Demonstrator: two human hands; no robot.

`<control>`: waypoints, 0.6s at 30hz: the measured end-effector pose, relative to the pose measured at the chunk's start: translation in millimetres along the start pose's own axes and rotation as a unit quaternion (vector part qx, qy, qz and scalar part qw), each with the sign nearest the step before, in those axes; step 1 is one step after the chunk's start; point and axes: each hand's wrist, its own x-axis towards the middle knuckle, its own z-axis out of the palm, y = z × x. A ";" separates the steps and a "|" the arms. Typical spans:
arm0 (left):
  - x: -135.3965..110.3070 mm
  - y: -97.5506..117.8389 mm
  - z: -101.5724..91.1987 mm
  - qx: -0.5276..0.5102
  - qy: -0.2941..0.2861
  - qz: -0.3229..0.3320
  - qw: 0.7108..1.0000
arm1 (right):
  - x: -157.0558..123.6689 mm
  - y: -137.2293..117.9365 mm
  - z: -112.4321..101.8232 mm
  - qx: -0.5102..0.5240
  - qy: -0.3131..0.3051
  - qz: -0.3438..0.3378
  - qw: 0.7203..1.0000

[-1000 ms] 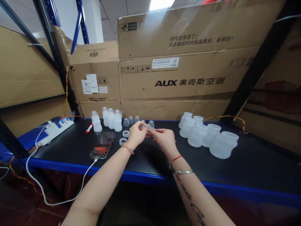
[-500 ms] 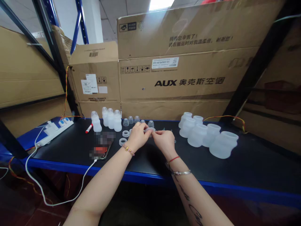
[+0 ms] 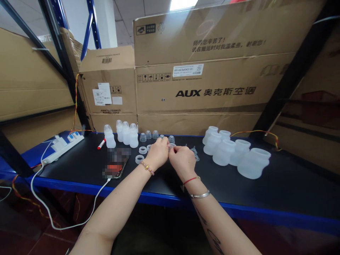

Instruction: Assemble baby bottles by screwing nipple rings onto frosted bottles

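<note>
My left hand (image 3: 158,153) and my right hand (image 3: 182,161) meet over the middle of the black tabletop. Their fingers are closed around a translucent bottle collar ring (image 3: 172,145), which is mostly hidden by the fingertips. Loose collar rings (image 3: 139,159) lie just left of my left hand. Behind the hands stand several clear domed caps (image 3: 148,134). Clear bottle teats (image 3: 195,154) sit to the right, partly covered by my right hand. Whether a teat is inside the held ring, I cannot tell.
Several capped baby bottles (image 3: 133,136) stand at the back left, near a red marker (image 3: 101,143). A phone (image 3: 119,164) on a white cable lies in front of them. Open bottle bodies (image 3: 253,163) stand at right. A power strip (image 3: 62,148) lies far left; cardboard (image 3: 212,78) walls the back.
My right hand has turned and its fingers have curled in closer to the left hand. The ring between them is now more covered. More of the teats shows at right.
</note>
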 end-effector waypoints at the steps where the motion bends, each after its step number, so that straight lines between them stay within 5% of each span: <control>1: 0.0 -0.5 0.0 -0.003 0.000 0.001 1.000 | 0.9 1.1 0.3 0.004 0.000 -0.005 1.000; 13: 1.6 -15.6 3.3 -0.061 -0.001 0.059 0.996 | 8.3 8.8 -5.1 0.052 -0.005 -0.010 0.999; 18: 6.1 -16.0 6.5 -0.205 0.054 -0.022 0.977 | 17.1 17.0 -5.8 0.202 -0.035 0.014 0.979</control>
